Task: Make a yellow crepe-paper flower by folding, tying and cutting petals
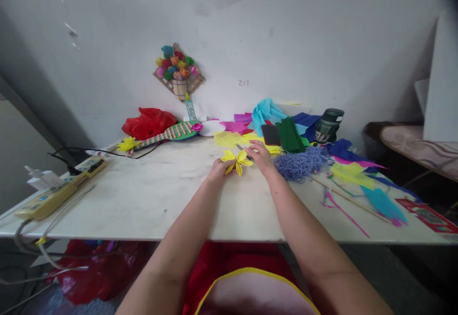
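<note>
A yellow paper flower (237,161) with several pointed petals is held in my left hand (217,171), whose fingers close at its left side. To its right, my right hand (260,156) is closed round a pair of scissors (239,147), the blades pointing left just above the petals. Yellow crepe paper (229,138) lies on the table behind both hands. A tangle of purple-blue yarn (302,162) sits beside my right wrist.
A dark phone (271,135), green paper (290,136) and a dark jar (329,125) stand or lie at back right. A decorated green craft piece (171,133) and red plastic bag (149,127) are at back left. A power strip (59,191) lies along the left edge.
</note>
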The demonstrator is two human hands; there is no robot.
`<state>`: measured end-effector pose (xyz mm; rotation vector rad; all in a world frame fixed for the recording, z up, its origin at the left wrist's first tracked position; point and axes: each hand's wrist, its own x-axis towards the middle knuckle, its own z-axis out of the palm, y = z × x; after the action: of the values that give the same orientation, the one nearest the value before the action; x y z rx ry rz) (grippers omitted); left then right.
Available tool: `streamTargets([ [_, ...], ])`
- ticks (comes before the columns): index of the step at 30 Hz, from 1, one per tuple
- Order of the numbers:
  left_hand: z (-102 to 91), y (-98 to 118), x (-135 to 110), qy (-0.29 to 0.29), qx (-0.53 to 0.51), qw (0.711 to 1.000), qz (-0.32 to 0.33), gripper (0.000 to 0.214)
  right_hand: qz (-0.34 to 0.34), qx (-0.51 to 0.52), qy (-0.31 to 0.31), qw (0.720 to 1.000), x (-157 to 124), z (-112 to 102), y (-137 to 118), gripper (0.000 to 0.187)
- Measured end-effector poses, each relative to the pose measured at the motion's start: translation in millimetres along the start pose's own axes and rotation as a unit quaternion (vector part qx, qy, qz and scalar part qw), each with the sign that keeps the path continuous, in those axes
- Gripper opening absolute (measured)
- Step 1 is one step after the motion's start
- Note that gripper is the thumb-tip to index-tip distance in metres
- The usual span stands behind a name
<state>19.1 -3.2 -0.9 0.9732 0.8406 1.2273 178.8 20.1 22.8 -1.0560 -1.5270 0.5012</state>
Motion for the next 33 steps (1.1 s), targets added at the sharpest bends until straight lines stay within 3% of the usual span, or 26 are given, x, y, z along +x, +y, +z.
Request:
streamTargets([
  [12,-5.3,-3.7,-0.6,-0.04,0.06,0.997,0.012,0.032,-0.051,-0.049,-0.089,0.994,-2.4,5.4,5.0,0.015],
  [17,-3.9,-2.2,-1.1,-0.021,0.055,0.998,0.029,0.033,-0.081,-0.062,-0.075,0.992,-3.5,8.1,5.8,0.006],
  [28,-5.7,-4.4,2.9,0.009,0.043,0.998,0.041,0.031,-0.105,-0.072,-0.044,0.991,-5.0,14.5,9.8,0.01],
  [33,-8.4,-3.9,2.3,-0.005,0.079,0.996,0.044,0.032,-0.044,-0.046,-0.062,0.996,-7.7,13.5,3.8,0.011],
])
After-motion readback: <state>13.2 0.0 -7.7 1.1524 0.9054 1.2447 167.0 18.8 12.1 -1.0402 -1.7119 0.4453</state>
